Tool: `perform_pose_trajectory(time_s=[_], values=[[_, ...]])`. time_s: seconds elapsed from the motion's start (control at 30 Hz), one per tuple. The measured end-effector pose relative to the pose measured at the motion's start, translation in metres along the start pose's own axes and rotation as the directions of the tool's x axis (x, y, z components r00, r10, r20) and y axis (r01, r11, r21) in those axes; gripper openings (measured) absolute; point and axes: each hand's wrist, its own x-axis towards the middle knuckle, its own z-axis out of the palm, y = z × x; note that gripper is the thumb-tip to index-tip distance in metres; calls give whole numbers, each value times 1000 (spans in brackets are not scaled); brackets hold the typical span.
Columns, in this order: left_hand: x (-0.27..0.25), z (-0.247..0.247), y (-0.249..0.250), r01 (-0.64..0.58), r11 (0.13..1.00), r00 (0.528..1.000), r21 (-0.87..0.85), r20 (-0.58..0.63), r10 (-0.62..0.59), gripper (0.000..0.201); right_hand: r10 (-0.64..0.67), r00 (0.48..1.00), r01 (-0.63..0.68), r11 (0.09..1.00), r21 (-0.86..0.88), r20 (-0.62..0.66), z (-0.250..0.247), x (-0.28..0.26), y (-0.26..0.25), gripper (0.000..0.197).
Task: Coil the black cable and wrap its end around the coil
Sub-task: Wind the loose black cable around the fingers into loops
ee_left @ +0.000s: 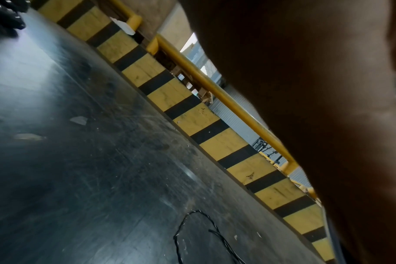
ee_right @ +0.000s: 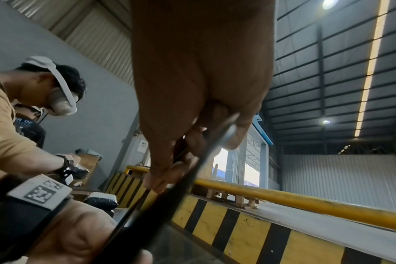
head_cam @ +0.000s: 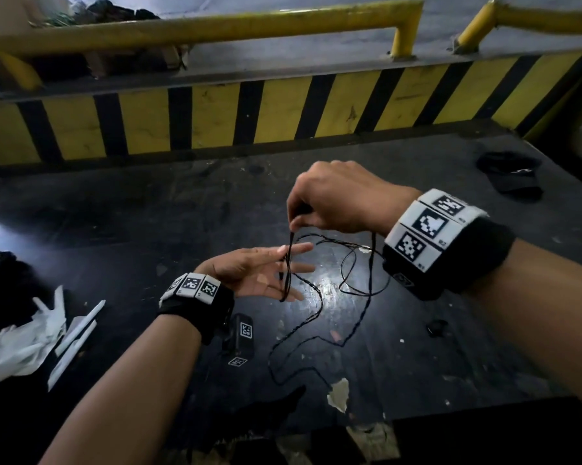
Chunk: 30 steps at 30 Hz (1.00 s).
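Head view shows two hands over one dark counter (head_cam: 148, 203). The left hand (head_cam: 256, 273) lies palm up, fingers straight and spread, with several turns of one thin black cable (head_cam: 316, 307) looped across them. The right hand (head_cam: 333, 203), just above, pinches the cable's upper strands between thumb and fingertips. The rest of the cable trails in loose curves on the counter. One crumpled white wrapper (head_cam: 31, 340) lies at the left edge.
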Motion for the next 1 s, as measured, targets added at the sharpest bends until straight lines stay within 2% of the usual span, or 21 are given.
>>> perform_pose_trajectory(time_s=[0.1,0.23,0.33,0.43,0.53,0.63,0.7,0.87,0.93,1.0], values=[[-1,4,0,6,1000,999,-14,40,-5,51,-9,999,8,1000,-29,-37,3,11,1,21],[-4,6,-3,8,999,997,-35,74,-5,52,-6,998,6,1000,-3,-64,8,18,6,22],[-5,10,-4,9,998,993,-57,115,-2,45,-3,998,5,999,32,-69,15,22,11,22],[-6,15,-3,6,999,988,-53,152,2,42,39,996,-32,995,91,-84,21,27,16,26],[-7,21,-4,-11,998,976,-60,219,23,42,81,996,-67,970,235,-48,31,31,29,24],[-12,26,0,-51,996,961,-77,267,70,41,96,995,-75,883,464,-22,52,30,47,16],[-16,27,4,-85,992,949,-92,296,109,41,116,993,-91,782,617,-1,72,23,56,8],[-22,31,24,-193,973,921,-126,320,224,41,143,984,-168,558,812,106,124,-3,51,7],[-20,30,32,-224,962,920,-155,294,261,40,145,980,-190,526,829,133,145,-12,38,12],[-17,26,39,-249,955,919,-163,272,286,40,154,977,-211,546,811,151,164,-18,29,21]])
